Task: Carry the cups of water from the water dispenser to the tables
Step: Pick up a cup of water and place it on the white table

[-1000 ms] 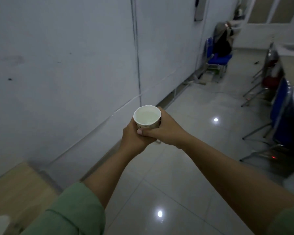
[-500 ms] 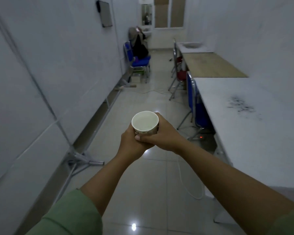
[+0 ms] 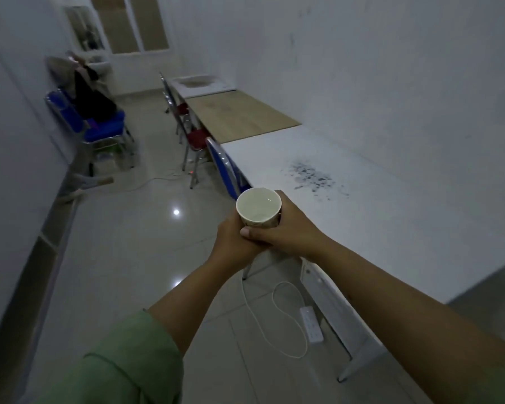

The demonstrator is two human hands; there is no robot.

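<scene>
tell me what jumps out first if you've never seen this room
The paper cup of water at centre frame, gripped by both hands, the left hand and the right hand wrapped around it. Just right of it runs a long white table with a dark speckled stain, and on the floor below lies a white power strip with its looping cord.

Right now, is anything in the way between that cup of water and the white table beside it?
Nothing visible blocks it. The cup is held in both the left hand and the right hand, right at the edge of the white table, whose near surface is bare apart from dark specks farther along.
</scene>
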